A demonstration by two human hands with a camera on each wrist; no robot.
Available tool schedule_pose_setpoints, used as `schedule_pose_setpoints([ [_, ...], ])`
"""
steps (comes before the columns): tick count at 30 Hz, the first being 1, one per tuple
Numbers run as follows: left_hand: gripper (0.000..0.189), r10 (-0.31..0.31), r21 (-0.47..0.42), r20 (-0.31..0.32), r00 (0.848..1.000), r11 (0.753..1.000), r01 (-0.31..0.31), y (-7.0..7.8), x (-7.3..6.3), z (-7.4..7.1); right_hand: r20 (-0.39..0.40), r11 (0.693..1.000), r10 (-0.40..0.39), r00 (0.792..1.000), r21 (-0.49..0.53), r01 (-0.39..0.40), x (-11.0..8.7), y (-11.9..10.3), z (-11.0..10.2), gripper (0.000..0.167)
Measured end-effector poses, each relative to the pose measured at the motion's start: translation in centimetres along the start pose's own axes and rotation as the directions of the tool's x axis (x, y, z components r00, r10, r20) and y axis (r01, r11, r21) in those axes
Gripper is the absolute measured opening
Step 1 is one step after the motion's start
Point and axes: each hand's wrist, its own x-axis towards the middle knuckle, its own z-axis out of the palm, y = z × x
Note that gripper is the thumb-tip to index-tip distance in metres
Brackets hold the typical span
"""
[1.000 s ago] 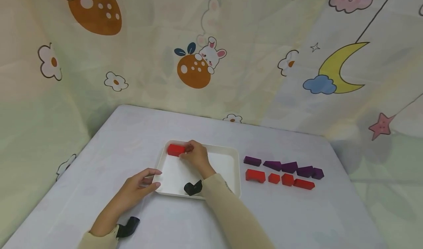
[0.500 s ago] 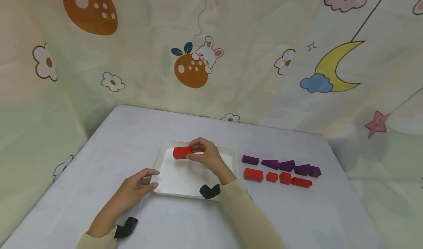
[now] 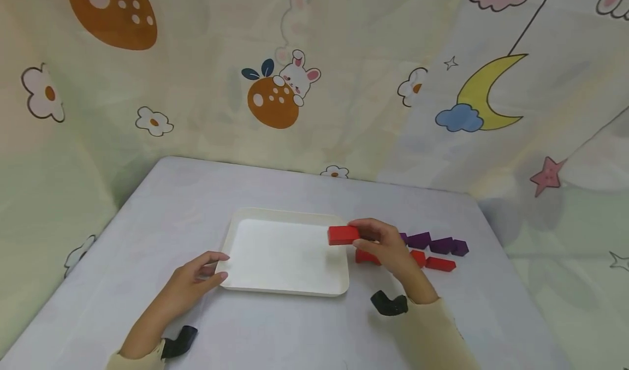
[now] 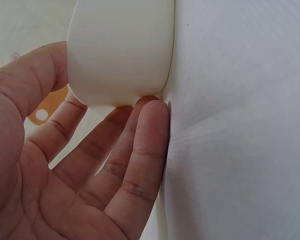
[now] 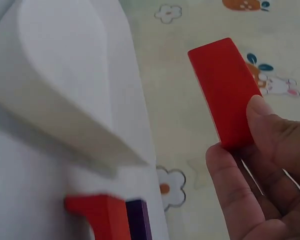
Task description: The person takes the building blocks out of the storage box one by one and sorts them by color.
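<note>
My right hand (image 3: 393, 250) pinches a red rectangular block (image 3: 343, 235) by one end, thumb against fingers. In the head view the block hangs above the right edge of a shallow white tray (image 3: 285, 292). The right wrist view shows the held block from close up, tilted in the air. At the tray's left edge my left hand (image 3: 189, 282) rests with spread fingers. Close up in the left wrist view, its fingertips (image 4: 152, 117) touch the tray's outer wall (image 4: 122, 55). Nothing lies on the tray floor.
Right of the tray, a row of purple blocks (image 3: 441, 245) lies behind a row of red blocks (image 3: 440, 264). My right hand covers part of both rows. An arched red block (image 3: 367, 257) sits beside the tray. A patterned cloth (image 3: 196, 75) hangs behind the white table (image 3: 275, 332).
My right hand has lifted the red block from the tray's back left corner and carried it right, past the tray's right edge. The left hand stays at the tray's edge.
</note>
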Motion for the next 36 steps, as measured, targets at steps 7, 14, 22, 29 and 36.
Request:
schedule_pose_setpoints([
  [7,0.044,-0.003,0.026,0.003,1.0,1.0,0.003,-0.2,-0.2,-0.4,-0.153,0.995,0.006,0.988,-0.098,-0.021,-4.7,2.5,-5.7,0.037],
  [14,0.045,-0.025,0.016,-0.007,1.0,1.0,0.025,-0.2,-0.8,-0.9,-0.239,0.969,-0.065,0.969,-0.246,0.004,-7.1,5.7,-10.6,0.037],
  [22,0.045,-0.022,0.013,-0.009,1.0,1.0,0.022,-0.3,-1.3,-1.0,-0.254,0.922,-0.06,0.965,-0.386,-0.044,-8.9,9.7,-15.3,0.041],
  [29,0.044,-0.023,0.008,-0.019,1.0,1.0,0.023,-0.4,-1.4,-0.8,-0.226,0.885,0.082,0.971,-0.432,-0.175,-10.1,12.8,-18.5,0.041],
  [36,0.043,-0.014,0.01,-0.03,0.999,1.0,0.014,-0.4,-1.5,-0.7,-0.151,0.835,0.25,0.956,-0.467,-0.292,-9.9,14.0,-20.0,0.043],
])
